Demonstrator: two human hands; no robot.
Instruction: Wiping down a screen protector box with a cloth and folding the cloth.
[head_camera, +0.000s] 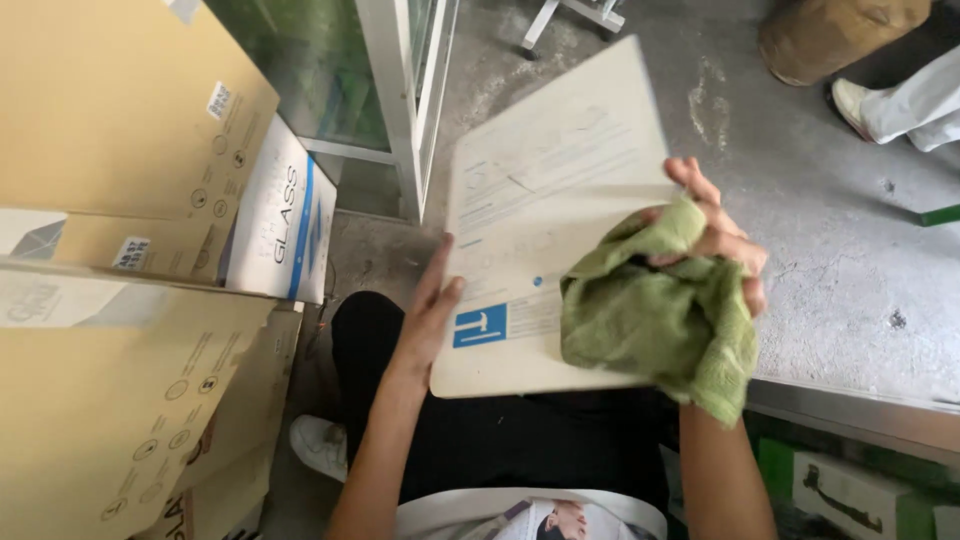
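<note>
Down by the lap, left hand (432, 305) lies flat against the cream panel's (545, 215) edge, merely propping it; right hand (712, 240) bunches the green cloth (650, 315) on its face. One hard rub could slide it floorward.

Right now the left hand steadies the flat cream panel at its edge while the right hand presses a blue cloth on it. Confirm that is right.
One thing is wrong: the cloth is green, not blue. The head view shows it. The rest stands: the left hand steadies the flat cream panel at its edge while the right hand presses the cloth on it.
</note>
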